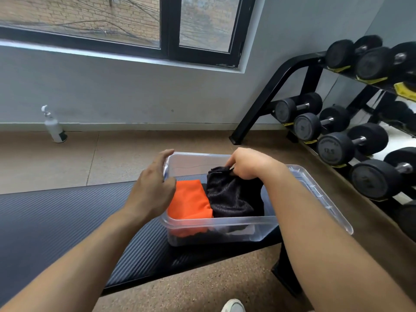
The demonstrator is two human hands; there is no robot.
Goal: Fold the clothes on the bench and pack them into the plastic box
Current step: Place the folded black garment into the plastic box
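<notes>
Clothes sit inside the clear plastic box [225,224] on the black worktop [67,217]. The left hand [155,179] is spread open at the box's left wall, holding nothing, beside the folded orange garment [189,206]. The right hand [247,164] pinches the black mesh garment [231,194] over the box.

A long black padded bench with a woven carbon-fibre-like texture [67,217] runs from the left under the left hand [153,183] and ends below the right hand [247,164]. A clear rectangular plastic box [225,224] sits directly on that end, beneath both hands. The bench stands on a brown speckled floor [202,287].
</notes>
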